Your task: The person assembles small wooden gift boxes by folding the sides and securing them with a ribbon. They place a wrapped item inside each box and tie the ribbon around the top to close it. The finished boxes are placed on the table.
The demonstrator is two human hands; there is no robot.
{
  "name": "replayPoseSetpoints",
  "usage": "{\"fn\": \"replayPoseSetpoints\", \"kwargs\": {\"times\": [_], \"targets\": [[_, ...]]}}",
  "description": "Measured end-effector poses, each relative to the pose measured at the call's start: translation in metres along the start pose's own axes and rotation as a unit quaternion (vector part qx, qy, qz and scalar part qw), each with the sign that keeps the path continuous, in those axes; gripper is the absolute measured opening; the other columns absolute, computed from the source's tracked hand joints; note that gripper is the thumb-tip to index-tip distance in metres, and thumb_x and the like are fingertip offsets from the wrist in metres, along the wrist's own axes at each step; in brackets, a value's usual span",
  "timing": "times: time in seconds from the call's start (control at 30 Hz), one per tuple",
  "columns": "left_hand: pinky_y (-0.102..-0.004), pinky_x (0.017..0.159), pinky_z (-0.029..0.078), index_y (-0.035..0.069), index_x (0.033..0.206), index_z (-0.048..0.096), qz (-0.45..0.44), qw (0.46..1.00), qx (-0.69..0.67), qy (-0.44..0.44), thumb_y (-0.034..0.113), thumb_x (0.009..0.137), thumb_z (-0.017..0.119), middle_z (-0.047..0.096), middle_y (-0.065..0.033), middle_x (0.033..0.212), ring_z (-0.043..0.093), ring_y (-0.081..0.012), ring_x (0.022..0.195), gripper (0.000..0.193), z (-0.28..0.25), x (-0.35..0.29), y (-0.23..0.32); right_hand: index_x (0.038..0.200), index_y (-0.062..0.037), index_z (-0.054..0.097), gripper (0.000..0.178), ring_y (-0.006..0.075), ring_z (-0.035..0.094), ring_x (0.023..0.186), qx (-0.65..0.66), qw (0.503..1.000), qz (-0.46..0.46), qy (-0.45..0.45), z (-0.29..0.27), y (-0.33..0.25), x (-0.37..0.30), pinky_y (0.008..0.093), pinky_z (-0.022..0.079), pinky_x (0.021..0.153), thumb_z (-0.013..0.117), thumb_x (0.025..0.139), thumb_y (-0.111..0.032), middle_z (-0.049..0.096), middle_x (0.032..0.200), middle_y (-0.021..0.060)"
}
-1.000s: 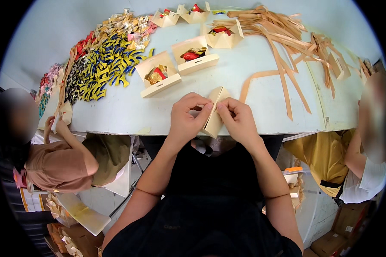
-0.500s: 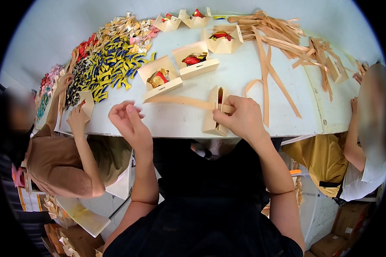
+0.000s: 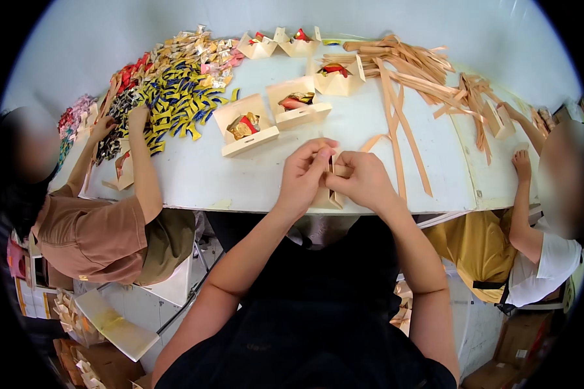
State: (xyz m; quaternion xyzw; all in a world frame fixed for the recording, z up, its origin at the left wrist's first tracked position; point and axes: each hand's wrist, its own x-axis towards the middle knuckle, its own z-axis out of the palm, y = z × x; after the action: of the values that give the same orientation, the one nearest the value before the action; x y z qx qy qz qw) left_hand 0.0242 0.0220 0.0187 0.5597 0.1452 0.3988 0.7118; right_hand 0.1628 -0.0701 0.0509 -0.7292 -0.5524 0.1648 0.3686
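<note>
A small cream card box [image 3: 329,198] stands near the table's front edge, mostly hidden by my hands. The fingers of my left hand [image 3: 305,174] are pinched together at the box's top slot, on a tan ribbon that they largely cover. Pressed close beside it, my right hand [image 3: 365,178] has thumb and forefinger closed on the ribbon at the slot. Beyond them sit two open boxes of wrapped sweets, a left one [image 3: 258,138] and a right one [image 3: 302,117].
Yellow-and-blue wrapped sweets [image 3: 182,97] lie heaped at the left back. Tan ribbons [image 3: 396,58] are piled at the right back, a few trailing forward. More open boxes [image 3: 339,83] stand farther back. A person in brown [image 3: 104,240] works at left, another person [image 3: 542,259] at right.
My left hand has moved right from open air to the box and closed there. The ribbon stretched out leftward across the table is no longer seen there. The left co-worker's hand reached into the sweets.
</note>
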Motion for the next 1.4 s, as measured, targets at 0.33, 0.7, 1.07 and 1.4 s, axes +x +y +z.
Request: {"fn": "replayPoseSetpoints", "kwargs": {"times": [0.33, 0.7, 1.07, 1.4], "targets": [[-0.0235, 0.059, 0.037, 0.004, 0.105, 0.064, 0.018, 0.997, 0.07, -0.024, 0.019, 0.117, 0.054, 0.052, 0.0049, 0.075, 0.044, -0.003, 0.067, 0.022, 0.001, 0.023, -0.017, 0.075, 0.0014, 0.065, 0.045, 0.0157, 0.051, 0.06, -0.184, 0.94, -0.089, -0.274, -0.085, -0.02, 0.046, 0.0381, 0.041, 0.057, 0.082, 0.094, -0.036, 0.052, 0.061, 0.0069], [-0.0353, 0.058, 0.037, -0.001, 0.099, 0.064, 0.088, 0.965, 0.245, -0.041, 0.025, 0.113, 0.059, 0.049, -0.0076, 0.066, 0.044, -0.0148, 0.06, 0.03, 0.006, 0.018, -0.008, 0.064, -0.0081, 0.05, 0.056, 0.0087, 0.035, 0.056, -0.176, 0.959, -0.094, -0.201, -0.156, -0.107, 0.106, 0.0324, 0.028, 0.053, 0.087, 0.094, -0.038, 0.038, 0.059, -0.0066], [-0.0252, 0.067, 0.043, 0.002, 0.1, 0.067, 0.014, 0.989, 0.132, -0.058, 0.025, 0.117, 0.054, 0.059, 0.0014, 0.082, 0.049, -0.0066, 0.072, 0.032, -0.003, 0.021, -0.021, 0.065, -0.0008, 0.062, 0.073, 0.0254, 0.043, 0.053, -0.363, 0.808, -0.348, 0.308, -0.217, -0.035, 0.194, 0.042, 0.04, 0.056, 0.067, 0.102, -0.064, 0.048, 0.054, 0.0061], [-0.0249, 0.07, 0.042, 0.0, 0.104, 0.066, 0.019, 0.996, 0.034, -0.082, 0.025, 0.117, 0.054, 0.054, 0.0026, 0.079, 0.048, -0.0061, 0.075, 0.031, -0.002, 0.019, -0.019, 0.093, -0.0026, 0.08, 0.046, 0.0062, 0.055, 0.068, 0.154, 0.984, 0.075, -0.047, -0.059, -0.018, 0.039, 0.0251, 0.043, 0.059, 0.078, 0.101, -0.048, 0.068, 0.077, -0.0009]]}}
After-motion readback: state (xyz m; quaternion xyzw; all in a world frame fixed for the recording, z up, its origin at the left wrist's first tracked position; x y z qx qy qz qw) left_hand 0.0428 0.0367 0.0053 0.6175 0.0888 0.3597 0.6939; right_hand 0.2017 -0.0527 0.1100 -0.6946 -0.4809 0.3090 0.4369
